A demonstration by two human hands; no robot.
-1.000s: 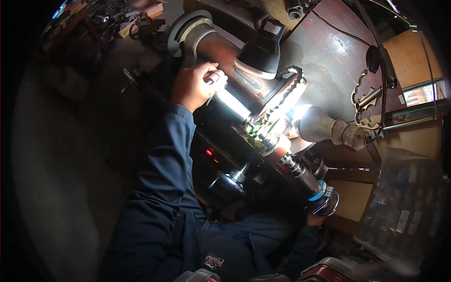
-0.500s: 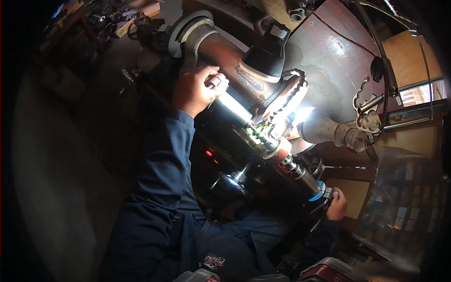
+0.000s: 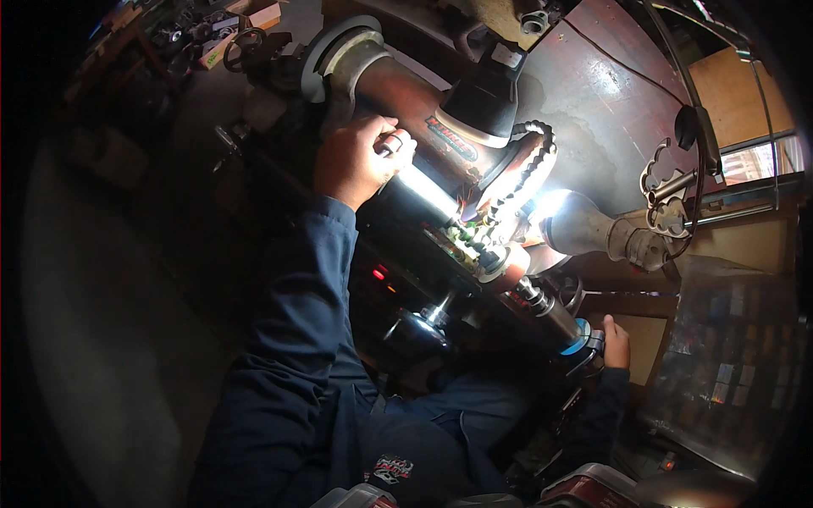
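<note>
My left hand (image 3: 360,161) is closed in a fist around the upper end of a bright metal cylinder (image 3: 426,193). Down the machine, this cylinder lines up with a wet, brightly lit working area (image 3: 478,245). Beyond that a steel spindle (image 3: 555,317) leads to a blue collar (image 3: 578,338). At the collar's outer side my right hand (image 3: 616,345) curls against a silver fitting (image 3: 595,340), with the thumb raised. Its other fingers are mostly hidden.
Above the lit area hang a black lamp head (image 3: 481,106) and a segmented coolant hose (image 3: 539,157). A large brown machine housing (image 3: 406,97) lies behind my left hand. A bare metal panel (image 3: 614,76) stands at the far right, and a translucent plastic sheet (image 3: 720,356) hangs at the right.
My right thumb has lifted and that hand has shifted slightly to the right at the fitting. My left hand keeps its hold, with the view moved a little.
</note>
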